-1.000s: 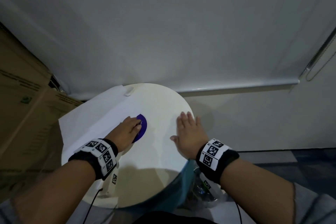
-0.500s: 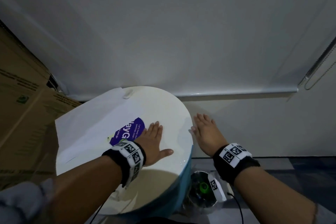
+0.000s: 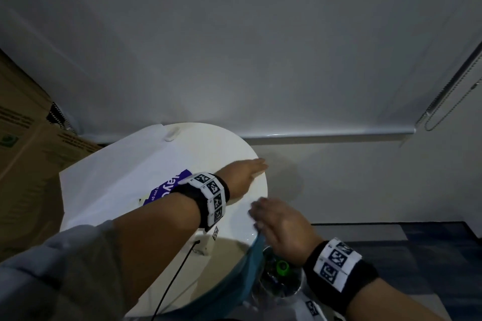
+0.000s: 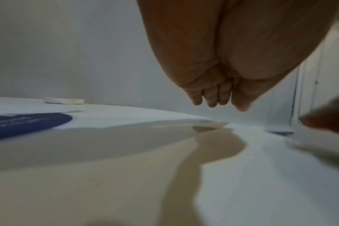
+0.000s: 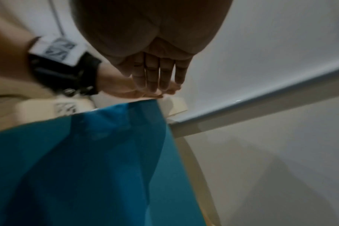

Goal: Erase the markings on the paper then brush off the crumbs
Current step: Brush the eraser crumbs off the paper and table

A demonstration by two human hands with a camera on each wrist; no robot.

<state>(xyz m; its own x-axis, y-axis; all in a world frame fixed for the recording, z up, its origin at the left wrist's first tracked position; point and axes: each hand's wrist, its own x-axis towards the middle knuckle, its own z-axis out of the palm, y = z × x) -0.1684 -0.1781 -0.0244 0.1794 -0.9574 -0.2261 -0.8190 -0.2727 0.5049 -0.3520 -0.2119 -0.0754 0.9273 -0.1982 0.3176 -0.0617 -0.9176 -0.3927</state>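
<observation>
The left hand (image 3: 243, 173) is reaching across the round white table (image 3: 234, 219) with its fingers (image 3: 258, 164) stretched out flat and together, their tips lying at the table's far right rim; it is grasping nothing. In the left wrist view those fingers (image 4: 211, 96) are pointing down toward the tabletop (image 4: 261, 168) and casting a shadow on it, though whether they are touching the surface cannot be told. The right hand (image 3: 284, 227) is hovering at the near right edge of the table, palm down, fingers loosely extended and released, holding nothing; it is blurred in the head view. From the right wrist view its fingers (image 5: 157, 73) are hanging straight and close together just above the table's blue side (image 5: 106, 152), with the left hand's fingertips showing right beyond them. The paper (image 3: 109, 180) is lying on the left part of the table, overhanging the left rim, well apart from both hands. A purple printed sticker (image 3: 167, 187) is lying at the paper's near right edge, partly hidden by the left wristband (image 3: 208, 195). The white eraser (image 3: 172, 134) is resting at the far side of the table, at the paper's far corner, untouched. Crumbs are too small to make out. Cardboard boxes (image 3: 23, 154) are standing to the left, and a bottle with a green cap (image 3: 283, 267) is sitting below the right wrist.
</observation>
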